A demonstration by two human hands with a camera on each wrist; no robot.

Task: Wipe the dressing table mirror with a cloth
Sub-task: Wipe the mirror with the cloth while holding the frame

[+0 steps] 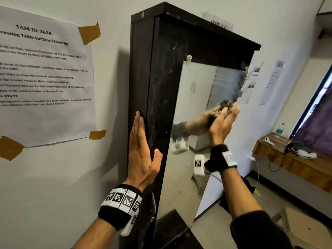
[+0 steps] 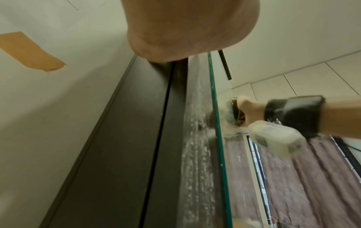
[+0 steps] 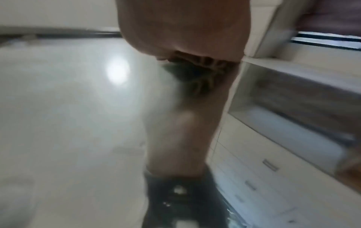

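Observation:
The dressing table's mirror (image 1: 197, 97) is fixed to a tall dark frame (image 1: 161, 87) streaked with dust. My right hand (image 1: 222, 121) lies flat with straight fingers near the mirror's right edge. It presses a dark patterned cloth (image 1: 225, 103) against the glass, and the hand's reflection shows beside it. In the blurred right wrist view the cloth (image 3: 195, 74) sits under my palm (image 3: 185, 30) on the mirror (image 3: 68, 108). My left hand (image 1: 142, 151) rests flat on the frame's left side, thumb on its front. The left wrist view looks along the glass edge (image 2: 218, 123).
A taped instruction sheet (image 1: 45, 78) hangs on the wall to the left. More papers (image 1: 273, 79) hang to the right of the frame. A wooden shelf (image 1: 294, 162) at the right carries a bottle (image 1: 280, 128), a controller and a headset with cables. Behind it hangs a purple curtain (image 1: 319, 123).

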